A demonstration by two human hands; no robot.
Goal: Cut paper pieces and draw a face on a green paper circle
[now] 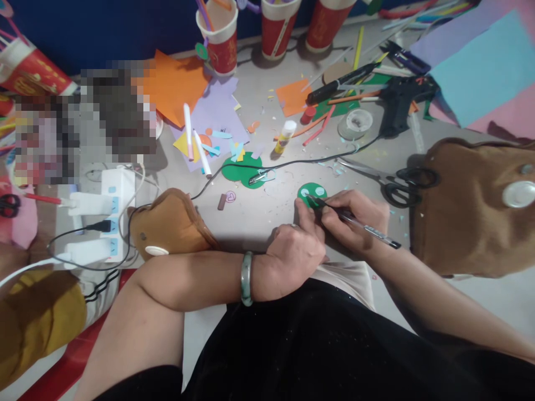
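The right hand (355, 218) pinches a pen (376, 233), tip on a green disc (314, 190). The left hand (295, 253), fingers pressed together, pins the disc's near edge.

The green paper disc (312, 192) lies flat on the grey tabletop (259, 217), near the middle of its near edge and a little to the right. It is a small round cut-out with two pale oval spots side by side on its face. Its near-left rim is covered by the curled fingers of my left hand (295, 253), which press it down. The pen (359, 224) is slim, with a dark tip and a clear barrel bearing dark marks. I grip it in my right hand (355, 218). It slants low, with its tip touching the disc's near part and its back end pointing right, towards me.
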